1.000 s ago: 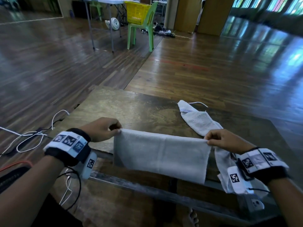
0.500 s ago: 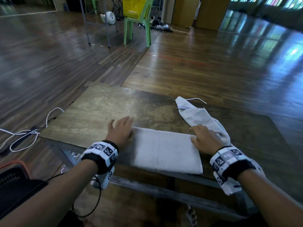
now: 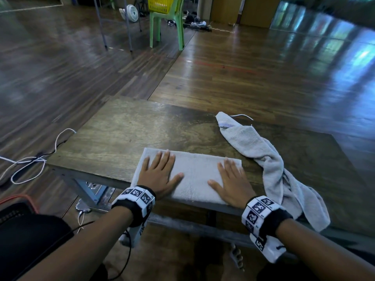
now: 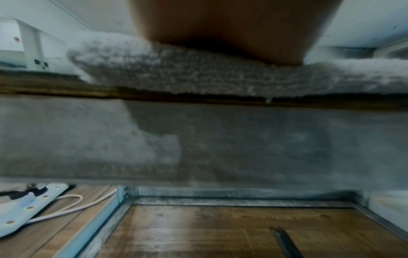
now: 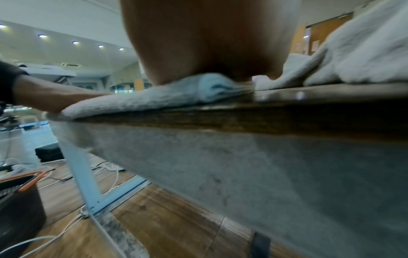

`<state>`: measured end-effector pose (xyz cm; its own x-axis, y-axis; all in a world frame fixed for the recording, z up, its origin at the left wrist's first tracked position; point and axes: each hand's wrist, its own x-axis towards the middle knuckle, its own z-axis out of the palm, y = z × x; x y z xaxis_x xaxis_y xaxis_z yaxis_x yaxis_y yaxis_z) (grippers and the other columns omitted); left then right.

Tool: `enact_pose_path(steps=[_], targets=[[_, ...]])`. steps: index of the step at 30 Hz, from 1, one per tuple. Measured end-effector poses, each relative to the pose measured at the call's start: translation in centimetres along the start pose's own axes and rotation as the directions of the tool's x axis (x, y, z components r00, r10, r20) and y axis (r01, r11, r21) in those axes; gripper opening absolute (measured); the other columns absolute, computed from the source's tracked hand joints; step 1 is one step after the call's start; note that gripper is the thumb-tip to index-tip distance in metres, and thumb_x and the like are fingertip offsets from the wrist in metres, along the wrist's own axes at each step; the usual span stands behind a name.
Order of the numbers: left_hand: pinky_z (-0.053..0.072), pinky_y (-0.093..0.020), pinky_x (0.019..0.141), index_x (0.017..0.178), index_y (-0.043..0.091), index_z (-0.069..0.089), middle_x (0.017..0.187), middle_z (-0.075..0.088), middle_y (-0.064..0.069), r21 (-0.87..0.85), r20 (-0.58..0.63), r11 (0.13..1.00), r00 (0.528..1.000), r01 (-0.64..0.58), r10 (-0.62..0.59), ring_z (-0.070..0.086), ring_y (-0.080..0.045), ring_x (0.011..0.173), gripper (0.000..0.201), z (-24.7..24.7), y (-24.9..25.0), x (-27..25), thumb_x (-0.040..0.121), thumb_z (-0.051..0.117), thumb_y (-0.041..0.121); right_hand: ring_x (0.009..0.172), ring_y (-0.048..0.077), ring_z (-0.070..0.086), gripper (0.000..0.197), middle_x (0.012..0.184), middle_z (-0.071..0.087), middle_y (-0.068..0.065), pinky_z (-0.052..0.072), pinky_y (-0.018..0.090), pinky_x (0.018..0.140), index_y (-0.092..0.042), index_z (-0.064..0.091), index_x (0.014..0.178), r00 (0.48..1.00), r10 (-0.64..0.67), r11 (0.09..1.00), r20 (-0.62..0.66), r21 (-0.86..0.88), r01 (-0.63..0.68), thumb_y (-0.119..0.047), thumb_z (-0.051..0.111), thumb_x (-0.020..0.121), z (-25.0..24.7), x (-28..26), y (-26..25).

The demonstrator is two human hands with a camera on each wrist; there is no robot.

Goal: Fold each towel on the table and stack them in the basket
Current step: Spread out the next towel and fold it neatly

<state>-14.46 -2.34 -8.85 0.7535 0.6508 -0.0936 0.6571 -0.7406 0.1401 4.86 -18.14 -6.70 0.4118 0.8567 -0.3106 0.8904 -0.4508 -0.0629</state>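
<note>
**poster1:** Towel number one, the folded towel [image 3: 194, 175], is down flat on the near edge of the table [image 3: 125, 126] now. A second ago it was held up in the air, pinched at its two top corners and hanging in front of the table edge. Half a second ago it had landed, and the hands were only just settling at its ends. Now the left hand [image 3: 160, 175] and right hand [image 3: 233, 181] both lie on it palm-down, fingers straight and spread, nothing pinched at all.

**poster2:** So a smoothing press? Can you tell how many layers?

**poster1:** Looks like pressing the fold flat, yeah. The right wrist view shows stacked layers at the towel's end [image 5: 212, 87] under the heel of the hand, so it's doubled at least. An exact count I can't tell. The near edge sits right on the table lip, maybe a hair over it.

**poster2:** And the rest of the job?

**poster1:** Plenty left, I'd say. The crumpled towel [image 3: 269, 163] lies untouched to the right, its far tip well up the table and its lower part drooping off the front edge beside the right wrist. The dark basket with an orange rim [image 5: 19, 197] sits on the floor at the person's left. My guess is one more fold, crosswise, then it goes down into that. The fold might spring open when the palms lift, since terry cloth is bulky.
</note>
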Motion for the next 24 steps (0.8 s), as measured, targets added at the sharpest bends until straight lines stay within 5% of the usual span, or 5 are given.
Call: enact_pose_path(steps=[6, 10, 15, 20, 24], targets=[[-0.008, -0.060, 0.111, 0.149, 0.016, 0.003, 0.158, 0.000, -0.006, 0.131, -0.019, 0.973, 0.982, 0.191, -0.190, -0.002, -0.023, 0.146, 0.097, -2.0, -3.0, 1.5, 0.076, 0.001, 0.079, 0.146, 0.014, -0.008, 0.070, 0.159, -0.006, 0.002, -0.007, 0.045, 0.117, -0.016, 0.005, 0.150, 0.999, -0.051, 0.999, -0.006, 0.003, 0.051, -0.057, 0.017, 0.095, -1.0, -0.2, 1.6], [-0.009, -0.062, 0.111, 0.147, 0.012, 0.014, 0.157, 0.004, -0.012, 0.247, -0.028, 0.939, 0.971, 0.237, -0.238, -0.003, -0.027, 0.145, 0.070, -4.3, -2.1, 1.6, 0.094, 0.023, 0.055, 0.145, 0.016, 0.008, 0.056, 0.158, 0.011, 0.002, 0.005, 0.045, 0.115, -0.017, 0.026, 0.145, 0.996, -0.089, 0.996, 0.014, 0.014, 0.089, -0.046, 0.028, 0.098, -3.5, 0.5, 1.9], [0.001, -0.051, 0.112, 0.128, 0.025, 0.045, 0.149, 0.029, 0.002, 0.073, -0.026, 0.982, 0.984, -0.176, 0.178, 0.019, -0.017, 0.142, 0.037, -2.8, 3.6, -0.1, 0.094, 0.039, 0.038, 0.120, 0.027, 0.044, 0.035, 0.120, 0.056, 0.004, 0.029, 0.046, 0.098, -0.018, 0.057, 0.104, 0.998, -0.007, 0.999, -0.055, -0.042, 0.005, -0.043, 0.034, 0.095, -5.8, 2.6, 3.9], [0.046, -0.039, 0.091, 0.117, 0.018, 0.059, 0.122, 0.059, -0.002, 0.069, -0.143, 0.849, 0.837, -0.524, 0.528, 0.056, -0.021, 0.113, 0.042, 0.0, 8.4, -2.6, 0.084, 0.044, 0.040, 0.126, 0.033, 0.036, 0.039, 0.132, 0.047, 0.015, 0.033, 0.046, 0.102, -0.024, 0.053, 0.129, 0.999, -0.016, 0.998, 0.028, -0.056, 0.017, -0.039, 0.038, 0.096, -5.7, 3.1, 3.6], [0.051, -0.034, 0.079, 0.105, 0.019, 0.063, 0.106, 0.065, 0.000, 0.080, -0.244, 0.818, 0.785, -0.569, 0.570, 0.063, -0.019, 0.097, 0.047, 0.7, 9.4, -2.8, 0.068, 0.067, 0.049, 0.129, 0.031, 0.033, 0.041, 0.137, 0.042, 0.014, 0.033, 0.046, 0.103, -0.027, 0.047, 0.135, 0.999, -0.029, 0.998, 0.035, -0.060, 0.031, -0.039, 0.036, 0.097, -5.5, 3.2, 3.6]])
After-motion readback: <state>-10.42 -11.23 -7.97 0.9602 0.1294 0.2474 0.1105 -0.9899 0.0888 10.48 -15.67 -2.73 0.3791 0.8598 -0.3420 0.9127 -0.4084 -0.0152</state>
